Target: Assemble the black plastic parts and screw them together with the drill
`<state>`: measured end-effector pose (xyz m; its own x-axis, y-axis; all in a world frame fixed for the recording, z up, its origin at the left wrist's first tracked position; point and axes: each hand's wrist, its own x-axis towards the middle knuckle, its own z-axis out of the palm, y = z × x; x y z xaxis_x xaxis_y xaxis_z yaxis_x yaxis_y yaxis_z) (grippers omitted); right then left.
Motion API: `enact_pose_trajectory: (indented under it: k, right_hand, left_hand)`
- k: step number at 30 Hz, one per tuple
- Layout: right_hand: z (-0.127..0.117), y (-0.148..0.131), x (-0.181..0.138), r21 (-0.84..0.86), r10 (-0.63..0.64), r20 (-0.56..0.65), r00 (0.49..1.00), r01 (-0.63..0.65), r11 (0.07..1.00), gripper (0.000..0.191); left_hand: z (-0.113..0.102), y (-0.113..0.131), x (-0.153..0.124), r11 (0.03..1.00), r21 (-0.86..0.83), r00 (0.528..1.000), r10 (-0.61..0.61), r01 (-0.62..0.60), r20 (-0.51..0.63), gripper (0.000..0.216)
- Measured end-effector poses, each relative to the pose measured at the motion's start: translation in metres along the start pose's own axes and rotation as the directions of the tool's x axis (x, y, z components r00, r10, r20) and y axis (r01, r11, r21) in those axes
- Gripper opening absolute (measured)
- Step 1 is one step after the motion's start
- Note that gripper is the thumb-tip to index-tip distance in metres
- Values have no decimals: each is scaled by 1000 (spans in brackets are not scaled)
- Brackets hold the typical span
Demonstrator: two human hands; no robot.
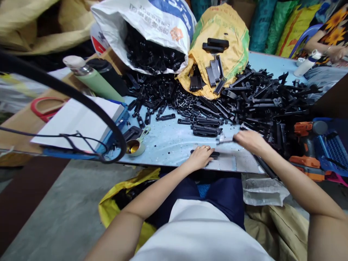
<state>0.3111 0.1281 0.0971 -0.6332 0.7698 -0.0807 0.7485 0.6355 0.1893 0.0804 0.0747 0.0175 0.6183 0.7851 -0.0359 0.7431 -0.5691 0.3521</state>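
My right hand [250, 141] is closed round the handle of a small hammer [220, 138]. Its metal head, a little blurred, is just above the table to the right of my left hand. Near the table's front edge, my left hand [199, 158] holds a long black plastic part [214, 154] down with its fingers; the part's left portion is mostly covered. Behind both hands lies a neat stack of similar black parts [207, 128]. A large heap of loose black parts [261, 98] spreads behind and to the right of my right hand.
A white sack [163, 36] and a yellow sack [231, 29] spill black parts at the back. At left are a green flask [100, 81], red scissors [45, 113] and a small cup [135, 148]. An orange power drill [306, 139] stands right. Another person's hand [337, 53] shows far right.
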Motion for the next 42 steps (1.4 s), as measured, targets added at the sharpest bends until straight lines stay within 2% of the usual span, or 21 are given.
enact_pose_trajectory:
  k: [2,4,8,12,14,18,23,27,32,38,42]
  right_hand:
    - [15,-28,-25,37,-140,102,985,137,990,22]
    - [29,-49,-41,64,-174,164,971,166,984,30]
    - [46,-70,-46,107,-64,262,963,37,994,33]
    - [44,-77,-42,125,30,319,947,-74,989,36]
    - [39,-81,-42,110,57,304,951,-94,989,37]
    - [26,-89,-40,52,80,220,972,-94,994,36]
    - [10,-88,-35,-12,25,127,992,-24,1000,30]
    - [2,-84,-30,-47,-63,116,991,69,997,25]
    - [1,-82,-25,-61,-18,105,994,24,998,24]
    - [-2,-75,-23,-62,-129,122,984,137,989,29]
    - [10,-67,-26,-40,-129,110,985,134,990,29]
  left_hand:
    - [-1,-1,3,997,-54,999,53,-52,13,28]
    - [-3,-1,7,995,-77,997,72,-69,36,27]
    - [-7,4,12,995,-75,995,65,-60,74,31]
    - [-5,8,10,996,-65,996,69,-65,55,48]
    - [-1,8,7,996,-69,998,54,-53,12,57]
    - [5,2,3,994,-113,997,-16,6,-82,52]
    - [8,-6,-3,984,-172,977,13,-50,-212,44]
    - [14,-8,-4,975,-172,963,95,-141,-252,37]
    - [19,-9,-1,982,-165,944,28,-87,-330,39]
    - [18,-13,-1,974,-168,942,91,-151,-322,45]
    - [17,-5,-1,976,-171,967,89,-132,-241,48]
